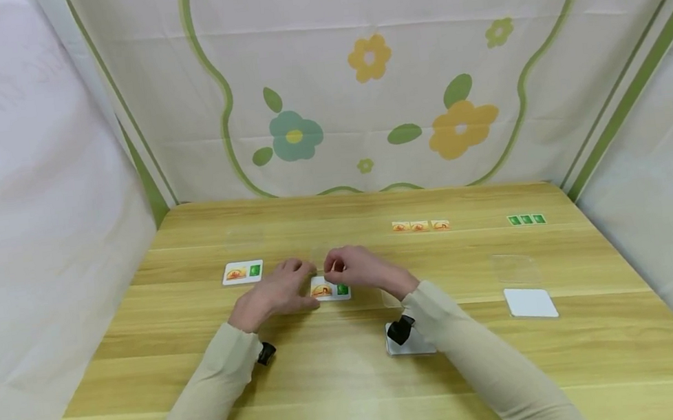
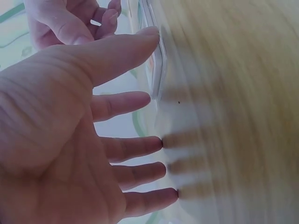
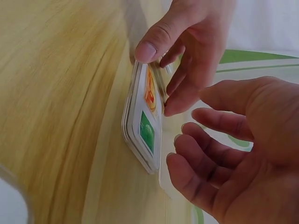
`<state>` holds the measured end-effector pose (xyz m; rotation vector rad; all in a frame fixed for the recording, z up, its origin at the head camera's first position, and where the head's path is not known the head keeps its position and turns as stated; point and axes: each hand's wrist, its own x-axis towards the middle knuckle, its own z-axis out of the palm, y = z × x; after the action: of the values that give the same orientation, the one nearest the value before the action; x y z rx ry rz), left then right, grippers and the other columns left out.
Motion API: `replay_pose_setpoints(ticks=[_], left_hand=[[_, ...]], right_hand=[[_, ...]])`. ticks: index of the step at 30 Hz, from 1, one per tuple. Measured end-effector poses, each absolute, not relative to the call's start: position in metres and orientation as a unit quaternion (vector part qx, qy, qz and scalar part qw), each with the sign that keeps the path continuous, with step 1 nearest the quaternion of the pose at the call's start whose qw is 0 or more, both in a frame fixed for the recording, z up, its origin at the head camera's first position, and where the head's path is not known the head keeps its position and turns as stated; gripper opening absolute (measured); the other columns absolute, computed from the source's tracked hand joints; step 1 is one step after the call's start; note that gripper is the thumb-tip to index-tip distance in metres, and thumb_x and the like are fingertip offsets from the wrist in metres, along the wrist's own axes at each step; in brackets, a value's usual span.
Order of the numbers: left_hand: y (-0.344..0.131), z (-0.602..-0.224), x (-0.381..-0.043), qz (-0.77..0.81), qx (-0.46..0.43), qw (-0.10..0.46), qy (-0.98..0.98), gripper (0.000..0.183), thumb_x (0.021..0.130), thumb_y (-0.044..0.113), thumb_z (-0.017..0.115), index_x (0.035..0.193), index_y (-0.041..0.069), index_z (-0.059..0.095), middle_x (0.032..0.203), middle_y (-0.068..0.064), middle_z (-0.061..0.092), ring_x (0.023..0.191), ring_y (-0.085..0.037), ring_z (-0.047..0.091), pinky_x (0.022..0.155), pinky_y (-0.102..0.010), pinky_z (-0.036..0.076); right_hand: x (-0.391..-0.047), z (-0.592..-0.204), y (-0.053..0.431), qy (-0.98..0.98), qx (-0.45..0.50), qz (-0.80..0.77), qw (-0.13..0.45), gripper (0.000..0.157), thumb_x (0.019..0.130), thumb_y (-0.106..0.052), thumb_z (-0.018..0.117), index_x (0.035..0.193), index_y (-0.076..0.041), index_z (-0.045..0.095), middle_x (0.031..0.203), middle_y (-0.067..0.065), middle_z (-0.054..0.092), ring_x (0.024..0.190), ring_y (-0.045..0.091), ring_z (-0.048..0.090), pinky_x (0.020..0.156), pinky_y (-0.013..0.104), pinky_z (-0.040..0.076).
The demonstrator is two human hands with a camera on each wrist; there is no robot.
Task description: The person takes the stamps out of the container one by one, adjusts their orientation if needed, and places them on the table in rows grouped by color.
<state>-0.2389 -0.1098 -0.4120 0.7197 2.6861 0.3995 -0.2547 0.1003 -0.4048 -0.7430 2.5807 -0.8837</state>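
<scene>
A white card in a flat clear-edged case [image 1: 332, 296] lies on the table between both hands, bearing an orange picture piece [image 3: 150, 91] and a green square piece [image 3: 147, 131]. My left hand [image 1: 280, 288] holds this case at its left end, thumb on the near edge and index finger at the far edge. The other left fingers spread straight onto the table. Just above the case's right side hovers my right hand [image 1: 360, 267], its fingers loosely bent and nothing visible between them. A similar case [image 1: 242, 272] with orange and green pieces lies left of my left hand.
Orange pieces [image 1: 419, 226] and green pieces [image 1: 527, 219] sit in rows toward the back right. A blank white case [image 1: 530, 303] lies at right near a clear cover [image 1: 516, 268]. Another white case [image 1: 413, 345] is partly under my right wrist. A curtain [image 1: 318, 52] stands behind the table.
</scene>
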Motion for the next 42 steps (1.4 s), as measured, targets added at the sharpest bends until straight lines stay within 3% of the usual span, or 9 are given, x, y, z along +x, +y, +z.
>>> replay_pose_setpoints(ticks=[14,42], left_hand=[[-0.112,-0.415,-0.237,0.13,0.267,0.154,0.942,0.059,0.091,0.039,0.068,0.14,0.011,0.048,0.151,-0.021,0.037,0.141,-0.041,0.033,0.11,-0.058,0.035],[-0.11,-0.416,-0.238,0.135,0.278,0.15,0.939,0.058,0.092,0.038,0.068,0.139,0.01,0.049,0.15,-0.023,0.038,0.141,-0.043,0.033,0.111,-0.057,0.035]], right_hand=[[-0.255,-0.418,0.088,0.905,-0.255,-0.284,0.187,0.02,0.093,-0.022,0.066,0.11,-0.012,0.064,0.093,0.003,0.064,0.075,0.015,0.057,0.063,0.026,0.047],[-0.254,-0.421,0.083,0.921,-0.228,-0.258,0.183,0.017,0.089,-0.019,0.071,0.101,-0.011,0.061,0.086,0.001,0.063,0.071,0.014,0.055,0.062,0.026,0.045]])
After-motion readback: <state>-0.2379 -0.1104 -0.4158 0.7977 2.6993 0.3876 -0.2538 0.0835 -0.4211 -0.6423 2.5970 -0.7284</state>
